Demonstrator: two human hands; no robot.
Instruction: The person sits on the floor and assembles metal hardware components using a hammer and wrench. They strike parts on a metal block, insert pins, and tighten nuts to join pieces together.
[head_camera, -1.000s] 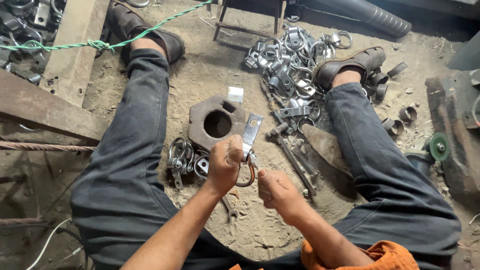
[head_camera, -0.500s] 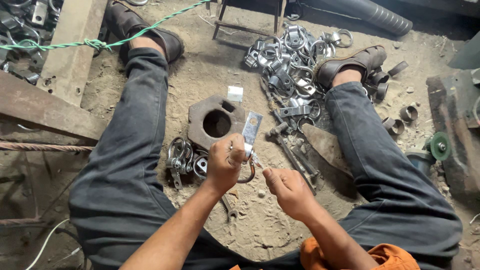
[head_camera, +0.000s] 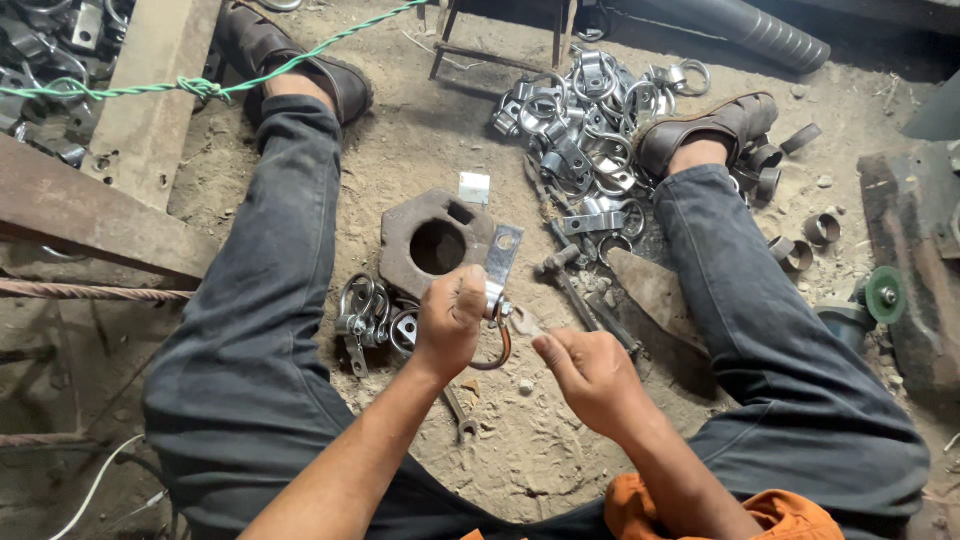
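Head view: the left hand (head_camera: 450, 320) has its grip clamped on a metal clamp (head_camera: 497, 290), flat strap end up, curved band below, held above the sandy floor (head_camera: 560, 440) between the legs. The right hand (head_camera: 592, 372) is pinched together at the clamp's bolt (head_camera: 512, 318); what it holds cannot be told. Risk: a small fastener slipping from the fingers would bury in the sand beside the iron block (head_camera: 432, 240).

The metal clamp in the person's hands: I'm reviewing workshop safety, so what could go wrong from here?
The clamp is pinched only by the left hand while the right hand works at its bolt; it could slip and nick fingers. A small part dropped here might vanish into the sandy floor. The loose clamp pile beside the right foot could trip.
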